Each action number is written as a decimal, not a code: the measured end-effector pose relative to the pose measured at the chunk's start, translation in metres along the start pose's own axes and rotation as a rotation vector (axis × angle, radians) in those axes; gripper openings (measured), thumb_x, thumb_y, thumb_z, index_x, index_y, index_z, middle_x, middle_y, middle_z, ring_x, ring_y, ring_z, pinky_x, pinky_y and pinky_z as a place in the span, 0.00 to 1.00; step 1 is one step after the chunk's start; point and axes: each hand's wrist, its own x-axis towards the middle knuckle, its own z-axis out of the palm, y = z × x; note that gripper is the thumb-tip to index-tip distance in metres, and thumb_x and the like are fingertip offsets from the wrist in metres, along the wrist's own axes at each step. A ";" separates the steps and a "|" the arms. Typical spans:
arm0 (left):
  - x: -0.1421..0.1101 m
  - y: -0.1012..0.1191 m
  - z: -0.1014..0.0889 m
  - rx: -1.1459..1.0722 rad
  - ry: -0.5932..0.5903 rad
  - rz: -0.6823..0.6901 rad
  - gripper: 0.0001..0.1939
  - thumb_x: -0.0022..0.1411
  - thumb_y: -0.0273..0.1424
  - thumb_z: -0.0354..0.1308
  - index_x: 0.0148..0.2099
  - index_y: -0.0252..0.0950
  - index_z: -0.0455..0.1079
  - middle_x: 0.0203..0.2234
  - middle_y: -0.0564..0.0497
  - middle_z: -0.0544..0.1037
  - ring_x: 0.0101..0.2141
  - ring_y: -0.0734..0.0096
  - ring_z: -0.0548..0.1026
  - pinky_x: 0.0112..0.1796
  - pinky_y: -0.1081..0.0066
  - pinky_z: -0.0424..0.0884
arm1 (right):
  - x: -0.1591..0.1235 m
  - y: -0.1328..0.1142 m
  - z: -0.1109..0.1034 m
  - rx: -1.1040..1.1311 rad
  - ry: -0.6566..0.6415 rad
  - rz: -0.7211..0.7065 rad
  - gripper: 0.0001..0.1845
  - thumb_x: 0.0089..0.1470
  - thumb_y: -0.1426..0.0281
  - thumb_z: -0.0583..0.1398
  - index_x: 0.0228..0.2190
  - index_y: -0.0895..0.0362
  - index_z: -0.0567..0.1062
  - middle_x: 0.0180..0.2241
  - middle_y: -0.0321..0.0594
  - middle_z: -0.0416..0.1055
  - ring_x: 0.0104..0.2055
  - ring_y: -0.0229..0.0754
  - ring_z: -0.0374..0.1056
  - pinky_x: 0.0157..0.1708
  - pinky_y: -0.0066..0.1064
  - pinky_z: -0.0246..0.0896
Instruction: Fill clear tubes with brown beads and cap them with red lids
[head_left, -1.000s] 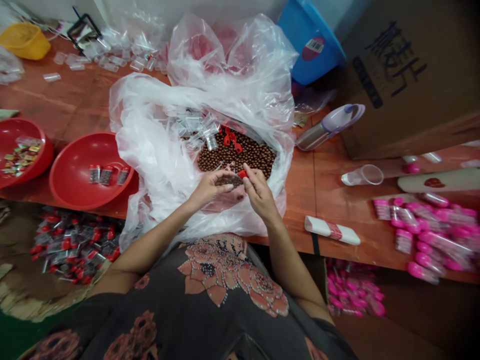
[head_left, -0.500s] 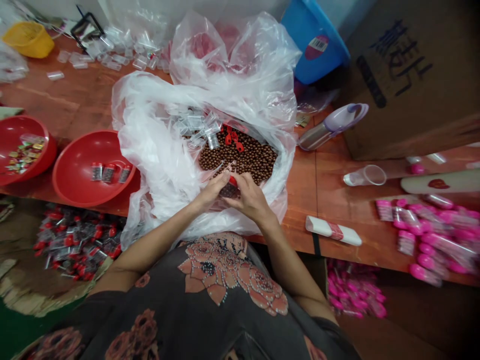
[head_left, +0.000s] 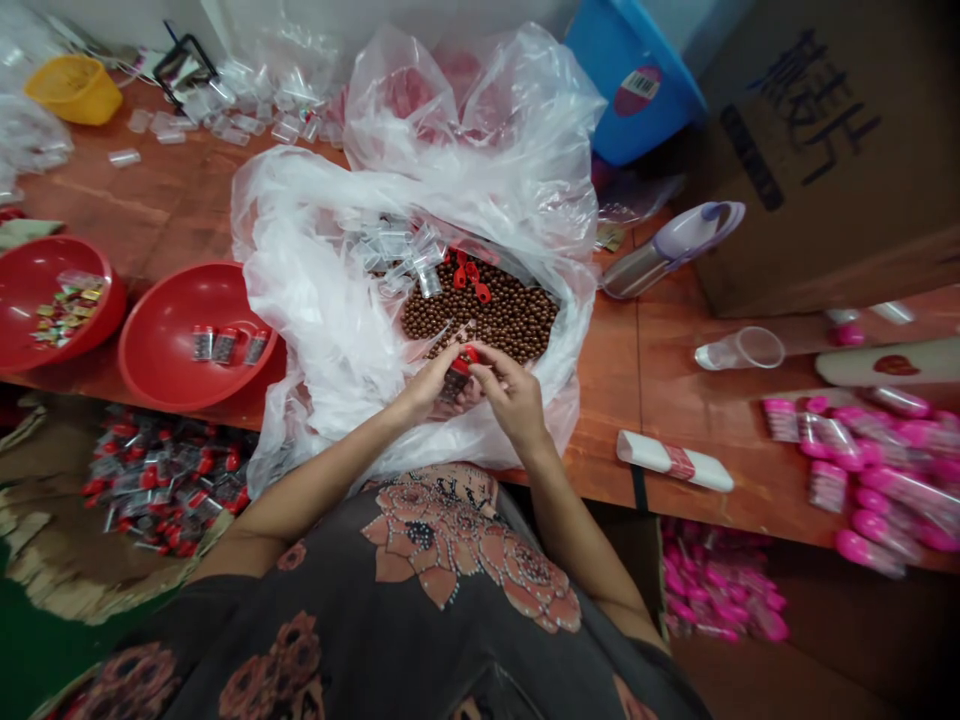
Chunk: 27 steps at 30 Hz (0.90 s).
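My hands meet over a mound of small brown balls (head_left: 480,312) lying in a large transparent plastic bag (head_left: 319,310). My left hand (head_left: 424,388) grips a small transparent tube (head_left: 454,388) filled with brown balls. My right hand (head_left: 511,395) pinches a red cap (head_left: 465,360) at the tube's upper end. Several loose red caps (head_left: 469,277) rest on the balls, and a heap of empty transparent tubes (head_left: 397,250) lies beside them. The fingers hide part of the tube.
Two red bowls (head_left: 161,365) on the wooden table (head_left: 660,375) hold small packs. Red-capped tubes (head_left: 165,485) lie below the left edge. Pink packages (head_left: 877,490) fill the right. A blue tub (head_left: 637,95) and a cardboard box (head_left: 817,170) stand behind.
My hands have drawn closer together, and the red cap now sits at the tube's upper end. The view has shifted slightly.
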 end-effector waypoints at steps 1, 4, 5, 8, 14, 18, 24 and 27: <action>0.001 -0.001 0.001 -0.027 0.010 -0.001 0.31 0.64 0.56 0.46 0.55 0.39 0.69 0.22 0.51 0.73 0.18 0.75 0.69 0.20 0.74 0.65 | -0.001 -0.001 0.001 -0.101 -0.064 -0.070 0.20 0.58 0.60 0.61 0.52 0.47 0.72 0.52 0.41 0.73 0.54 0.49 0.69 0.54 0.48 0.65; 0.003 -0.003 0.003 -0.068 0.010 0.042 0.32 0.62 0.59 0.47 0.48 0.36 0.72 0.23 0.50 0.74 0.20 0.74 0.70 0.20 0.74 0.66 | -0.003 -0.001 0.004 -0.344 -0.173 -0.245 0.36 0.54 0.58 0.64 0.61 0.52 0.63 0.58 0.49 0.68 0.59 0.56 0.63 0.57 0.53 0.60; 0.004 -0.003 0.004 -0.065 0.021 0.065 0.30 0.62 0.57 0.50 0.45 0.35 0.72 0.23 0.50 0.74 0.20 0.74 0.71 0.21 0.75 0.66 | -0.004 -0.001 0.005 -0.398 -0.182 -0.278 0.40 0.54 0.58 0.64 0.63 0.54 0.59 0.59 0.51 0.66 0.60 0.57 0.61 0.57 0.53 0.60; 0.003 -0.002 0.005 -0.040 0.083 0.157 0.21 0.63 0.49 0.54 0.42 0.34 0.71 0.23 0.51 0.74 0.22 0.74 0.72 0.23 0.75 0.68 | -0.004 -0.001 0.007 -0.542 -0.172 -0.327 0.43 0.56 0.57 0.63 0.65 0.59 0.52 0.58 0.55 0.64 0.58 0.59 0.60 0.56 0.53 0.59; -0.003 0.001 0.005 0.014 0.163 0.188 0.19 0.64 0.45 0.52 0.43 0.34 0.71 0.23 0.53 0.73 0.20 0.77 0.69 0.22 0.77 0.66 | 0.008 0.000 0.007 -0.740 -0.182 -0.464 0.37 0.57 0.49 0.58 0.54 0.66 0.66 0.46 0.58 0.70 0.46 0.57 0.64 0.47 0.48 0.63; -0.009 0.003 0.006 0.043 0.154 0.195 0.20 0.65 0.43 0.50 0.52 0.37 0.70 0.24 0.54 0.72 0.20 0.77 0.68 0.21 0.77 0.64 | 0.018 0.001 0.010 -0.770 -0.251 -0.560 0.36 0.56 0.44 0.55 0.49 0.64 0.70 0.41 0.56 0.72 0.43 0.56 0.66 0.43 0.47 0.63; -0.054 0.067 -0.040 0.499 0.327 0.521 0.24 0.68 0.45 0.46 0.56 0.37 0.70 0.28 0.51 0.75 0.25 0.75 0.72 0.29 0.74 0.71 | 0.023 -0.007 0.020 -0.678 -0.251 -0.524 0.44 0.58 0.50 0.58 0.66 0.59 0.51 0.62 0.57 0.59 0.64 0.56 0.56 0.58 0.49 0.58; -0.097 0.116 -0.101 0.779 0.823 0.831 0.24 0.70 0.47 0.45 0.53 0.38 0.73 0.32 0.50 0.76 0.27 0.76 0.72 0.31 0.74 0.70 | 0.025 0.009 0.019 -0.636 -0.260 -0.412 0.40 0.59 0.58 0.59 0.66 0.57 0.51 0.66 0.56 0.53 0.67 0.56 0.52 0.58 0.49 0.60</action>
